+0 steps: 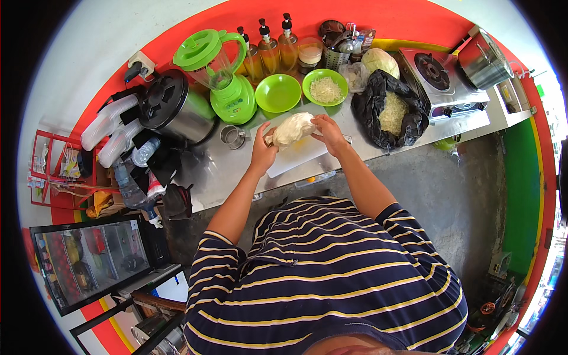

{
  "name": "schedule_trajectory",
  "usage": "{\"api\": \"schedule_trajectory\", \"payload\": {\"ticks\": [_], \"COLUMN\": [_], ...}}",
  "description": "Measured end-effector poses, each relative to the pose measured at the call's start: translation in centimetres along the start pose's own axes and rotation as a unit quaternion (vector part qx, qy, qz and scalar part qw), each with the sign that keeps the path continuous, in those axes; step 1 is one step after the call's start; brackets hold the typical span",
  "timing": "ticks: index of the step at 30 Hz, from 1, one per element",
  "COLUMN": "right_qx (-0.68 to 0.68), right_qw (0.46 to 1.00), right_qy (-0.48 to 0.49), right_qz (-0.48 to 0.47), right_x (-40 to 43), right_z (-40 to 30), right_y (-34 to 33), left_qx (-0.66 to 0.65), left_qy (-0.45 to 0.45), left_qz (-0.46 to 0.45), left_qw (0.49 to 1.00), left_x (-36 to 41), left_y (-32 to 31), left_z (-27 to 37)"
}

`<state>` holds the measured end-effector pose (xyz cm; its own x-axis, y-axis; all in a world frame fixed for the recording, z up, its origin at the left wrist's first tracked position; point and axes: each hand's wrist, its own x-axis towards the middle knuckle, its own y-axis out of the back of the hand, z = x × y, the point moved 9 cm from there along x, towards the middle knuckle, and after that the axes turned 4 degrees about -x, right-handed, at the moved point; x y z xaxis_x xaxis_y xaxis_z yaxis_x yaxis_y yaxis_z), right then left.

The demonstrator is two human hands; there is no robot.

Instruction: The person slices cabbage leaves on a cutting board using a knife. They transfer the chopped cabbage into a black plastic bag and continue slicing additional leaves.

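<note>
Between both hands is a pale, whitish lump (293, 129), perhaps a piece of cabbage, held over a white cutting board (284, 165) with yellowish stains. My left hand (264, 148) grips its left end. My right hand (327, 132) has its fingers on the right end. Behind the board stand an empty green bowl (278, 93) and a green bowl of pale shreds (326, 88). A black plastic bag (372, 128) to the right holds more pale shreds (393, 113). A whole cabbage (380, 62) lies behind the bag.
Left of the board are a metal cup (232, 136), a green blender (233, 100) and a large steel container with a black lid (177, 111). Pump bottles (268, 51) line the wall. A gas stove (443, 80) with a steel pot (483, 60) stands right.
</note>
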<state>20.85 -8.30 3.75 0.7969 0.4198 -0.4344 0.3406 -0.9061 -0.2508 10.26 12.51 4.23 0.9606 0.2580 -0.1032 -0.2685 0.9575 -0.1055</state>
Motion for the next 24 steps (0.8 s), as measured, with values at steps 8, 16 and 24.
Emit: {"api": "schedule_trajectory", "payload": {"ticks": [8, 16, 24], "right_qx": [0.033, -0.097, -0.121], "right_qw": [0.997, 0.995, 0.99], "right_qy": [0.063, 0.03, 0.042], "right_qz": [-0.044, -0.024, 0.066], "right_x": [-0.7, 0.2, -0.2], "right_z": [0.5, 5.3, 7.1], "right_y": [-2.4, -1.3, 2.7], "left_qx": [0.032, 0.064, 0.364], "left_qy": [-0.111, -0.045, -0.12], "left_qz": [0.054, 0.08, 0.074], "left_qw": [0.992, 0.994, 0.921], "left_x": [-0.9, -2.5, -3.1], "left_y": [1.4, 2.6, 0.3], "left_z": [-0.9, -2.7, 0.7]}}
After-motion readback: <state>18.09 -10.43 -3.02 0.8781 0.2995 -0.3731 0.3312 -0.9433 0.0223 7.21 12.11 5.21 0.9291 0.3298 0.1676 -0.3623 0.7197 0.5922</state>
